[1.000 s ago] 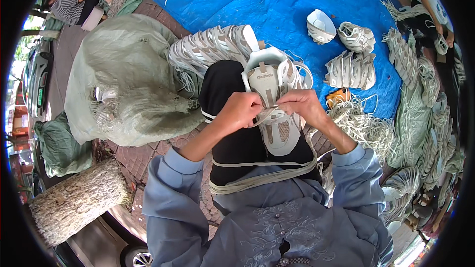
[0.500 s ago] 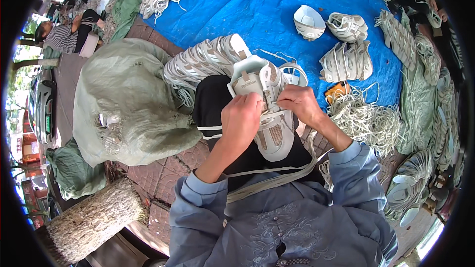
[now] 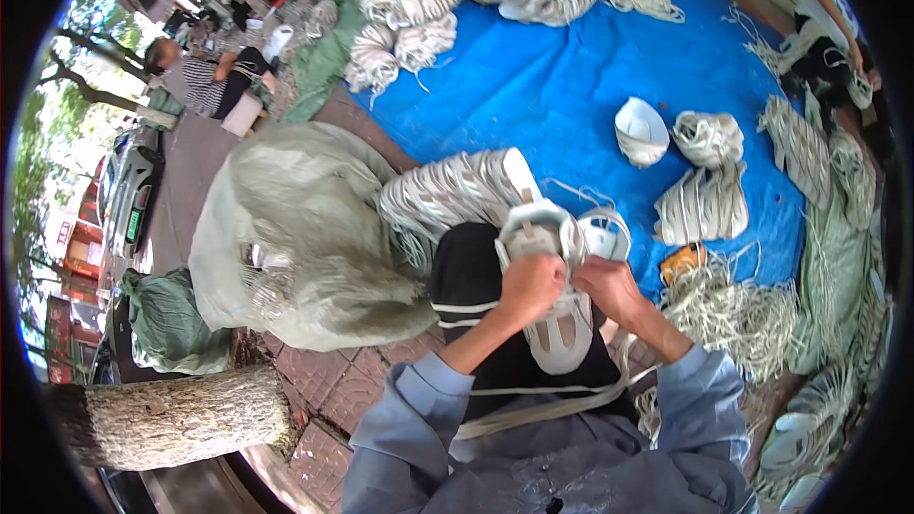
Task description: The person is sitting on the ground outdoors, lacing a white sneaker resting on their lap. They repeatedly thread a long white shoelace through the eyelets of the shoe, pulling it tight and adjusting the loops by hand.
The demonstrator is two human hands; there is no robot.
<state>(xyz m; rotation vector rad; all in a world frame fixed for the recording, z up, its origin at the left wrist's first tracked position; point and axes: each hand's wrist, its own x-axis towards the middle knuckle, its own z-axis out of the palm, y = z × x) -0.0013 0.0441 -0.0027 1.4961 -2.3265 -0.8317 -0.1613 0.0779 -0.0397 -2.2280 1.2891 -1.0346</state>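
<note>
While both hands pinch the pale shoe (image 3: 557, 314) on the lap, left hand (image 3: 531, 287) & right hand (image 3: 609, 287) are closed on its upper part. Green sack (image 3: 305, 238) lies at 9 o'clock, cord heap (image 3: 728, 314) at 3 o'clock, blue tarp (image 3: 571, 76) at 12.

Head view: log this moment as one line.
left hand: gripping shoe | right hand: on shoe | shoe: on lap | sack: left | blue tarp: ahead
</note>
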